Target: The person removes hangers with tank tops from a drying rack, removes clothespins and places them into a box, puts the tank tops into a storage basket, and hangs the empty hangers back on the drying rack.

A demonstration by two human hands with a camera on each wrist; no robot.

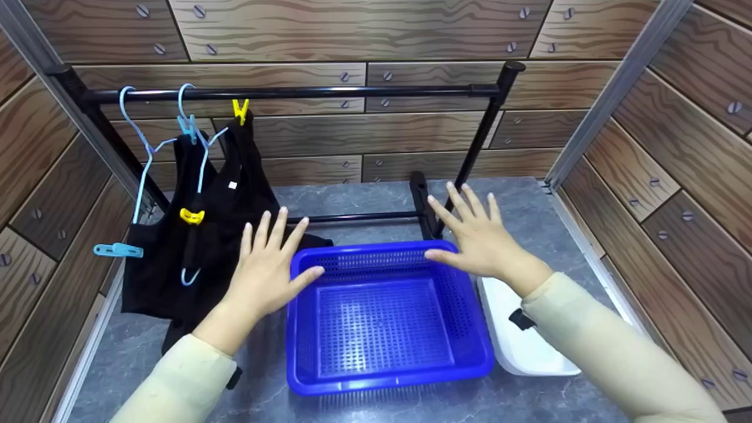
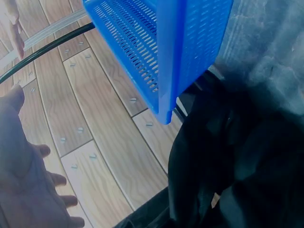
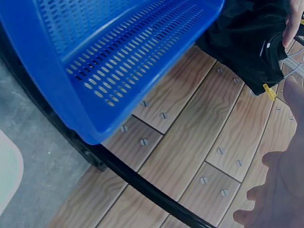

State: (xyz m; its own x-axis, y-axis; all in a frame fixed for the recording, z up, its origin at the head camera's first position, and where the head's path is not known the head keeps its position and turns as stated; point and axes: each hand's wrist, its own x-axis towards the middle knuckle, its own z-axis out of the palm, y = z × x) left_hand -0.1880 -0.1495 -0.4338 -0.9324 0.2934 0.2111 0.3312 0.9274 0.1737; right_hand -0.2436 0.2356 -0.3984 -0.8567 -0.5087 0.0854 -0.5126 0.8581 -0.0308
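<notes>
Both hands are held out with fingers straight and spread, holding nothing. The left hand [image 1: 264, 267] is over the left side of a blue plastic basket [image 1: 385, 385], close to the black garments. The right hand [image 1: 484, 241] is above the basket's far right corner. No contents show inside the basket. Black sleeveless garments [image 1: 205, 247] hang at the left of a black rack [image 1: 305, 92] on light blue hangers [image 1: 144, 150]. A yellow clip [image 1: 240, 111] and a blue clip [image 1: 118, 250] are at their edges. The left wrist view shows the left hand [image 2: 33, 166] beside the basket.
A white plastic tub [image 1: 523, 335] stands to the right of the basket, partly under the right forearm. Wood-patterned panels [image 1: 352, 29] wall in the back and both sides. The grey marbled floor [image 1: 252, 382] lies beneath everything. The rack's right leg [image 1: 476, 138] slants behind the right hand.
</notes>
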